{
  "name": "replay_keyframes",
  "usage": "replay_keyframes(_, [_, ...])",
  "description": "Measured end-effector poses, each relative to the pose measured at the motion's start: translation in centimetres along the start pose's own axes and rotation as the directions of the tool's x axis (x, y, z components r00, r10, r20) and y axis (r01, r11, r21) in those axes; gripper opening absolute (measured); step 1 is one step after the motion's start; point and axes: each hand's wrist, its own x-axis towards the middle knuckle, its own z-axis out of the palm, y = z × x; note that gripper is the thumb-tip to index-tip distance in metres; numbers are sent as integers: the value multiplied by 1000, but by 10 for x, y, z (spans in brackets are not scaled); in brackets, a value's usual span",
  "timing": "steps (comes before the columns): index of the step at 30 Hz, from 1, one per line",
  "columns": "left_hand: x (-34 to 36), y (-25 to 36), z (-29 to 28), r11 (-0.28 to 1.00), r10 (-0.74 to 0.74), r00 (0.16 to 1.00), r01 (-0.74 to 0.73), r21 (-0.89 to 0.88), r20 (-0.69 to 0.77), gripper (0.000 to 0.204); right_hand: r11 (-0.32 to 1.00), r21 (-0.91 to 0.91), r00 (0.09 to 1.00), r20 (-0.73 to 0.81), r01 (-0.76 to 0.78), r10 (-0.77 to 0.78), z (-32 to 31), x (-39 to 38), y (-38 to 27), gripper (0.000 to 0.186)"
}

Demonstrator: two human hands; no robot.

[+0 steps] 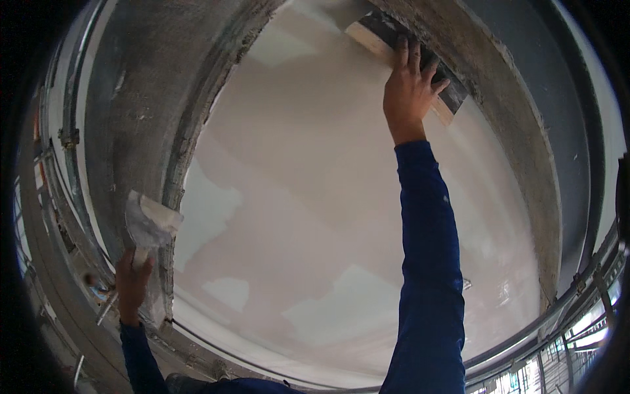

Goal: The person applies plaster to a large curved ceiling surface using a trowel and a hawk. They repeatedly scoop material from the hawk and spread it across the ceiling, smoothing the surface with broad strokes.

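High on the right, my right hand (pixel 408 98) is spread over the back of a wide smoothing blade (pixel 382 31), thumb and fingers gripping it. The blade has a dark strip and a pale edge, and it lies tilted against the wall panel (pixel 295 164), close to the rough concrete border. At the lower left, my left hand (pixel 133 289) is closed around the handle of a putty knife (pixel 146 226). Its broad blade points up and carries a pale smear of what looks like filler. The panel is pinkish beige, with whiter patches (pixel 341 302) low down.
Rough grey concrete (pixel 147 98) borders the panel on the left, and another concrete edge (pixel 518 98) curves along the right. Metal pipes (pixel 71 131) run at the far left. Scaffold-like bars (pixel 571 348) show at the lower right.
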Motion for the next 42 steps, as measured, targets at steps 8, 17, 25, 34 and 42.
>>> replay_keyframes(8, [-49, -35, -15, 990, -70, 997, 66, 125, 32, 28, 996, 11, 881, 469, -84, 69, 23, 56, 0, 43])
replay_keyframes(17, [-37, 13, 2, 979, -60, 973, 101, -179, 223, 18, 982, 154, 942, 298, 110, -152, -31, -89, -49, 52])
replay_keyframes(25, [-57, 29, 0, 985, 90, 973, -55, -165, 212, 21, 985, 173, 957, 286, -1, -50, -107, -131, 31, 56])
replay_keyframes(34, [-68, 38, 43, 935, -94, 908, 222, -277, 409, 20, 957, 143, 945, 248, -254, 214, -121, -188, 142, 64])
replay_keyframes(42, [-30, 91, 85, 952, 279, 817, -167, -256, 505, 44, -419, 200, 243, 969, -886, -51, -258, -303, 48, 19])
